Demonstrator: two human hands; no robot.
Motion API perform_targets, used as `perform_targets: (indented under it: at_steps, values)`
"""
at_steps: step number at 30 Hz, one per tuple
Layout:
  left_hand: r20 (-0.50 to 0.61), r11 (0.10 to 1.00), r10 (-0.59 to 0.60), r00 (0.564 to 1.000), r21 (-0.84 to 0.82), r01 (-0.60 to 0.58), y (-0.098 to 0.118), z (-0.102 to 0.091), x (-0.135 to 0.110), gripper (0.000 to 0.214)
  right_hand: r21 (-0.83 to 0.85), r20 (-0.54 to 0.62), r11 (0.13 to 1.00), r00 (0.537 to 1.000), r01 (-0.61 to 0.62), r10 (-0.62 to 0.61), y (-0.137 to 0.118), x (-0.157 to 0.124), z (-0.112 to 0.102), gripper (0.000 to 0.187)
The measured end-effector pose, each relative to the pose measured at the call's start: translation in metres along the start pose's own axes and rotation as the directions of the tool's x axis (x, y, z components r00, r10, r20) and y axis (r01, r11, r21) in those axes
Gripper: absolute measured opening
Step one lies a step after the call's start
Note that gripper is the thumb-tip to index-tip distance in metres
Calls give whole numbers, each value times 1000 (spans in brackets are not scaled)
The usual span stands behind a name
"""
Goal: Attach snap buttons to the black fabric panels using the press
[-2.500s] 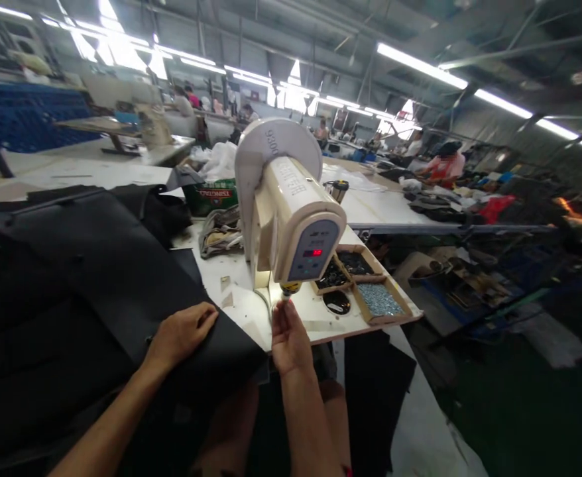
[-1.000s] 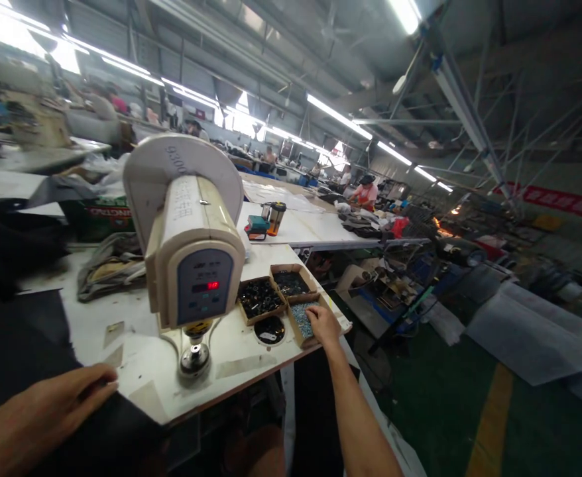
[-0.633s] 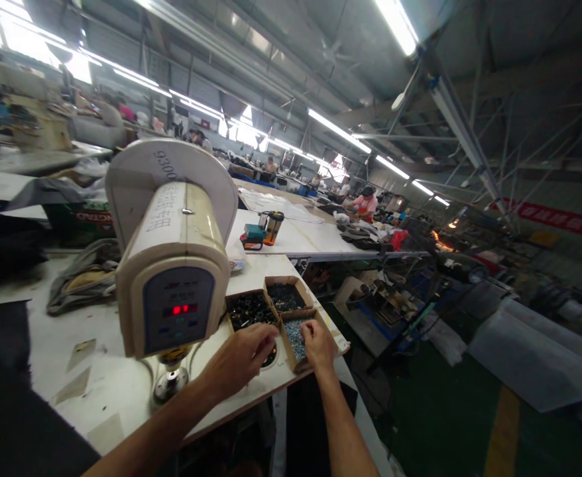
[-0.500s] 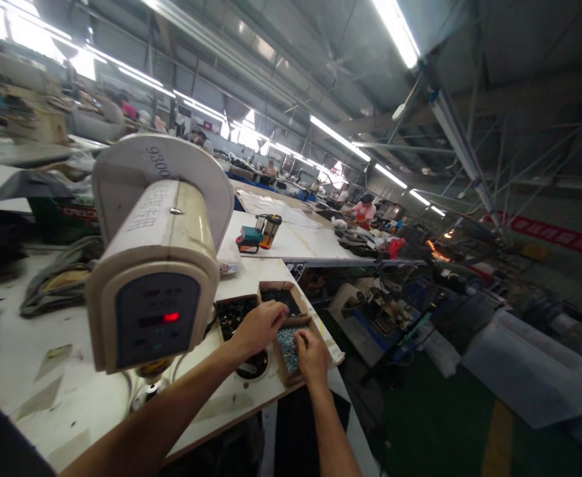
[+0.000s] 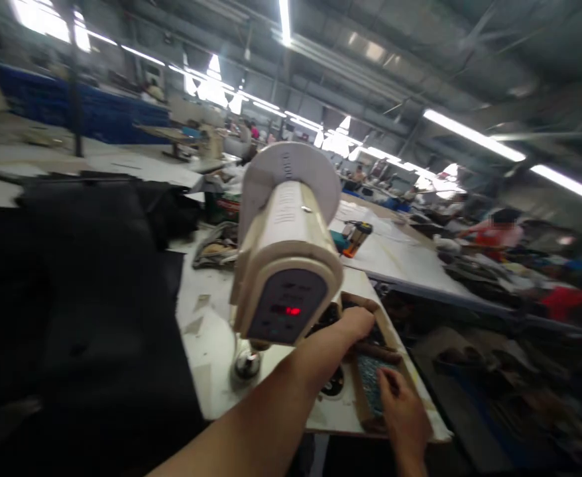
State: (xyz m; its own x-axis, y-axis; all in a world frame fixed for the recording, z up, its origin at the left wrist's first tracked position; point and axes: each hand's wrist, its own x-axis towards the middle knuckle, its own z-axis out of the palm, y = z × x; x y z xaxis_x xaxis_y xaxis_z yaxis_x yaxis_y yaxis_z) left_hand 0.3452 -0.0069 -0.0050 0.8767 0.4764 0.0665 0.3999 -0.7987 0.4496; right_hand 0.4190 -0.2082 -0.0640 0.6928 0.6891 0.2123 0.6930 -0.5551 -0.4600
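Observation:
My left hand [image 5: 358, 324] reaches past the cream press machine [image 5: 286, 265] into a cardboard tray of dark round parts [image 5: 370, 350]. Its fingers dip into the tray and are hidden. My right hand [image 5: 400, 411] hovers over the near tray of small blue-silver pieces [image 5: 368, 377], with its fingers curled together in a pinch. Whatever they hold is too small and blurred to make out. The machine's panel shows a red readout, and its metal die [image 5: 246, 363] stands on the white table [image 5: 211, 344] below the head.
Black fabric [image 5: 97, 298] covers the table's left side. A black round lid [image 5: 333, 384] lies by the trays. A bottle and a teal object [image 5: 353, 238] stand on the table behind. Other people work at far tables. The floor drops off on the right.
My head has swung left and the picture has blurred. My left hand left the fabric and went into the dark-parts tray. My right hand stays at the blue-silver tray, drawn slightly back.

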Motion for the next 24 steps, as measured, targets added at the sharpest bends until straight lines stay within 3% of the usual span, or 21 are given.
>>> perform_targets:
  at_steps: [3, 6, 18, 21, 24]
  values:
    - [16, 996, -92, 996, 17, 92, -13, 7, 4, 35, -54, 17, 999, 1000, 4, -3, 10, 10, 9, 47]
    - [-30, 995, -94, 995, 22, 95, -17, 12, 3, 36, -86, 34, 996, 999, 0, 3, 15, 11, 14, 47]
    - [-264, 999, -29, 964, 11, 33, 6, -6, -27, 32, 28, 11, 999, 999, -37, 37, 6, 6, 10, 44]
    - [-308, 998, 52, 950, -16, -60, 19, -11, -58, 35, 46, -34, 999, 999, -15, 16, 3, 3, 8, 48]
    - [-373, 965, 208, 904, -72, -251, 26, -13, -123, 33, 104, -112, 993, 993, 54, -42, -2, -1, 2, 52]
